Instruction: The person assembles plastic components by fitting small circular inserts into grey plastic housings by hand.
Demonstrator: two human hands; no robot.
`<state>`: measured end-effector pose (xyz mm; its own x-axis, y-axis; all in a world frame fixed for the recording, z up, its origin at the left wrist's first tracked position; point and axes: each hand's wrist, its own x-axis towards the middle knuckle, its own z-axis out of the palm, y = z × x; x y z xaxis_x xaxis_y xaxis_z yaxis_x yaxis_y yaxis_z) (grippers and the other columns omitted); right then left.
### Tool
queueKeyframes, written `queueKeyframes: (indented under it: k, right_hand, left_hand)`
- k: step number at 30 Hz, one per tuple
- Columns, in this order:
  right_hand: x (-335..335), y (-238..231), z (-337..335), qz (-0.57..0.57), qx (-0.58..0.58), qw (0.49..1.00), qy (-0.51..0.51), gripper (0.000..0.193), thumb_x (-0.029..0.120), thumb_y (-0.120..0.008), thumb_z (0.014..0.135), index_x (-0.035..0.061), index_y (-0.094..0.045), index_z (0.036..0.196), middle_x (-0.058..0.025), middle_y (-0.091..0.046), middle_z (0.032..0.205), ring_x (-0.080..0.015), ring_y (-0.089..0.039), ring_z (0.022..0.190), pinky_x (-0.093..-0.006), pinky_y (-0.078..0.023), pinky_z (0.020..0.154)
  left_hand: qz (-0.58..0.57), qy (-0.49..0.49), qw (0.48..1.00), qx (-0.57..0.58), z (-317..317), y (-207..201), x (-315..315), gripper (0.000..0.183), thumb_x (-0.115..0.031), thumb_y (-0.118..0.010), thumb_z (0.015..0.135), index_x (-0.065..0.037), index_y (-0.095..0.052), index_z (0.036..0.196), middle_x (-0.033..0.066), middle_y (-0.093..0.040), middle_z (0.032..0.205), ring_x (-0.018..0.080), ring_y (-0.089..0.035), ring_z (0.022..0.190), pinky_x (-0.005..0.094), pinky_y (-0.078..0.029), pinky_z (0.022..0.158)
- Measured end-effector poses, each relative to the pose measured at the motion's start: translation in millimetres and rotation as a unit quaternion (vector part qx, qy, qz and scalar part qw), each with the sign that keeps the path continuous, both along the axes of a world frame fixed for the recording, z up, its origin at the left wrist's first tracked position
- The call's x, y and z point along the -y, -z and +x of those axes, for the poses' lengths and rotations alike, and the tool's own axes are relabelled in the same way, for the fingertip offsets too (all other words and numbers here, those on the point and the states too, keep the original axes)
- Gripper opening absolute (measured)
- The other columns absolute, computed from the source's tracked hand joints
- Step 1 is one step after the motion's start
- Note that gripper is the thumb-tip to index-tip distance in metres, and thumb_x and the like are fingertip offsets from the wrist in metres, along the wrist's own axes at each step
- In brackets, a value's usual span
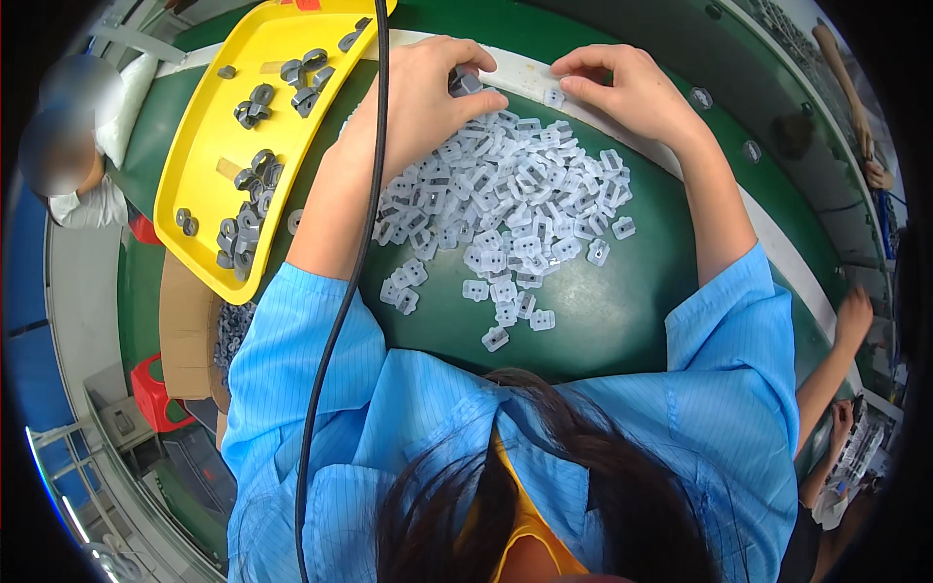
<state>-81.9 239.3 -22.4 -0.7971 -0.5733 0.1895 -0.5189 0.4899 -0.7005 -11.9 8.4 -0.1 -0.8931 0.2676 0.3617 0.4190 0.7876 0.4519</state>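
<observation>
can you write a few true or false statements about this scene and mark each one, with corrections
1. The left hand has a dark grey part at its fingers. True.
2. The yellow tray lies right of the heap. False: the yellow tray is left of the heap of translucent pieces.
3. A black cable crosses in front of the left forearm. True.
4. The right hand grips the tray. False: the right hand is by the white strip.
</observation>
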Motion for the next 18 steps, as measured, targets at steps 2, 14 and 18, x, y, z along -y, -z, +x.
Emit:
queueKeyframes:
  k: [2, 14, 18]
  right_hand:
    - [4, 2, 6, 0.019, -0.022, 0.999, -0.025, 0.022, 0.016, -0.064, 0.083, 0.0009, -0.068, 0.098, -0.0093, -0.065, 0.085, -0.0183, -0.061, 0.075, -0.0331, -0.049, 0.073]
    - [27, -21, 28, -0.233, 0.246, 0.940, -0.047, 0.017, 0.019, -0.073, 0.080, 0.0038, -0.068, 0.087, 0.0003, -0.063, 0.076, -0.0046, -0.051, 0.064, -0.0194, -0.040, 0.057]
    - [26, -10, 26, -0.235, 0.211, 0.949, 0.001, 0.019, 0.018, -0.072, 0.081, 0.0020, -0.067, 0.091, -0.0008, -0.063, 0.077, -0.0053, -0.053, 0.064, -0.0189, -0.043, 0.058]
  left_hand:
    - [-0.004, 0.005, 1.000, 0.011, 3, -1, 4, 0.033, -0.018, -0.075, 0.071, -0.002, -0.067, 0.098, 0.0167, -0.066, 0.093, 0.0287, -0.065, 0.086, 0.0346, -0.051, 0.076]
    - [-0.008, -0.026, 0.997, -0.078, 5, -2, -21, 0.035, -0.016, -0.079, 0.066, -0.002, -0.065, 0.094, 0.0126, -0.064, 0.087, 0.0252, -0.064, 0.077, 0.0328, -0.051, 0.069]
    - [0.039, -0.015, 0.997, -0.068, 7, -8, -28, 0.037, -0.013, -0.080, 0.066, -0.004, -0.064, 0.098, 0.0067, -0.064, 0.089, 0.0165, -0.063, 0.069, 0.0274, -0.051, 0.063]
